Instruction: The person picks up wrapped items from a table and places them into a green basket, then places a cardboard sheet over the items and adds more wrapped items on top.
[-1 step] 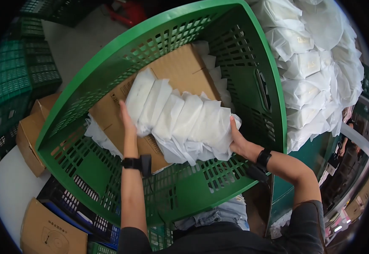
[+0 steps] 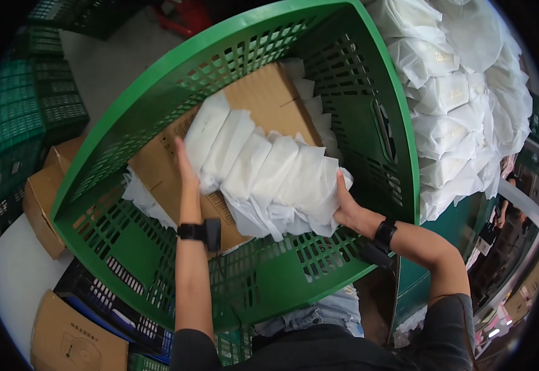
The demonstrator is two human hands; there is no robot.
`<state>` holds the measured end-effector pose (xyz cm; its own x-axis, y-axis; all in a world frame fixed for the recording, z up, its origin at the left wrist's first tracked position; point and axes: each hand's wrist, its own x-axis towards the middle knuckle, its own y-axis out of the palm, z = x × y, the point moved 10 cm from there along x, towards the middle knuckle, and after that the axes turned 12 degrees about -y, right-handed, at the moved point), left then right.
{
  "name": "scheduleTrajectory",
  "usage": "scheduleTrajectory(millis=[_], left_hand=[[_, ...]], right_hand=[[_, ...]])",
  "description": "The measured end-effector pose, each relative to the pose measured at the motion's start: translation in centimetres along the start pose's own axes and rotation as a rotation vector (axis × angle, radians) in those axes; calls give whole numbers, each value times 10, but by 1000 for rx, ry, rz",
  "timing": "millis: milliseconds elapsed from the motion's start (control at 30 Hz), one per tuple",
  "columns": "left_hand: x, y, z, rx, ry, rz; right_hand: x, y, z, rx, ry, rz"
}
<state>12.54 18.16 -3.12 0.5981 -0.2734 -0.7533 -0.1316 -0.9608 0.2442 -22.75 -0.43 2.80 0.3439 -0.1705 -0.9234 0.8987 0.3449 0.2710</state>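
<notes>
Inside a large green plastic basket (image 2: 405,162), a row of several white-wrapped packets (image 2: 266,162) leans side by side over a brown cardboard sheet (image 2: 273,93). My left hand (image 2: 188,170) presses against the row's left end, fingers pointing away from me. At the right end my right hand (image 2: 349,203) cups the last packet, its thumb up along the wrapping and the other fingers hidden beneath. Between them the packets are squeezed together. Loose edges of thin white wrapping hang down on the near side. What the packets contain is hidden.
More white-wrapped bundles (image 2: 451,105) are piled high against the basket's right side. White wrapping edges (image 2: 149,201) stick out from under the cardboard. To the left stand green crates (image 2: 19,114), a cardboard box (image 2: 47,204) and a dark crate (image 2: 105,297). A printed carton (image 2: 78,337) lies at lower left.
The leftmost packets have shifted slightly away from me, and my left hand has edged along with them. My right hand stays in place at the other end.
</notes>
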Motion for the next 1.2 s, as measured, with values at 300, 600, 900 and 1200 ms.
scheduleTrajectory(millis=[300,600,900,1200], left_hand=[[44,145,-31,457,356,207],[-36,51,113,145,110,-176],[-42,180,111,65,100,42],[-133,140,199,672,134,167]], right_hand=[[-34,38,-36,357,89,-218],[-32,38,-29,385,51,-226],[-38,-5,12,553,60,-536],[-91,8,22,118,-107,-316]])
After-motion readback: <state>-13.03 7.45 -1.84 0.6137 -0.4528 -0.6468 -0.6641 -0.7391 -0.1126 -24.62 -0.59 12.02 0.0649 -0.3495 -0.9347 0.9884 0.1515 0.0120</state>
